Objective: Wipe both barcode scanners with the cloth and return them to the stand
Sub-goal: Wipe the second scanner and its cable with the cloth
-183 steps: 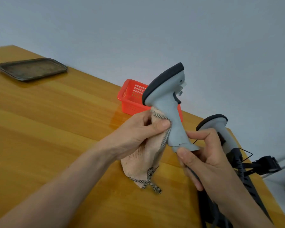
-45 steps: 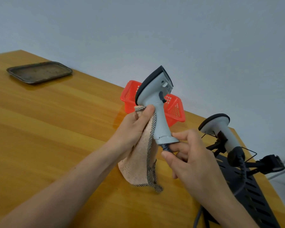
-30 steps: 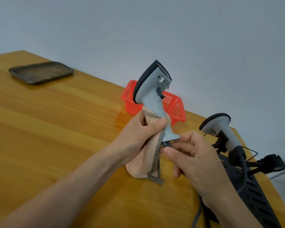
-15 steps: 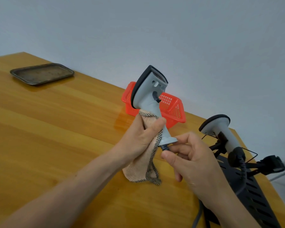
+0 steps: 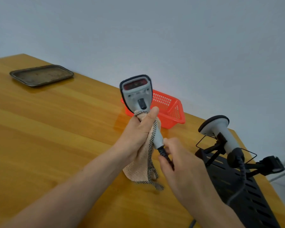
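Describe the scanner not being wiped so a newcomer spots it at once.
At the right end of the wooden table lies a black slotted stand. The docked scanner sits in its cradle, grey, head up. Unlike the held scanner, it has no cloth around it.

Left of the red plastic mesh basket [image 5: 174, 111], open yellow wooden counter [image 5: 56, 137] runs to the flat dark metal tray [image 5: 41, 74]. Right of the basket, the black slotted metal stand [image 5: 257, 203] and its docked grey barcode scanner [image 5: 229, 139] block the edge; the gap between seems narrow. In front of the basket hangs the peach woven cloth [image 5: 138, 171].
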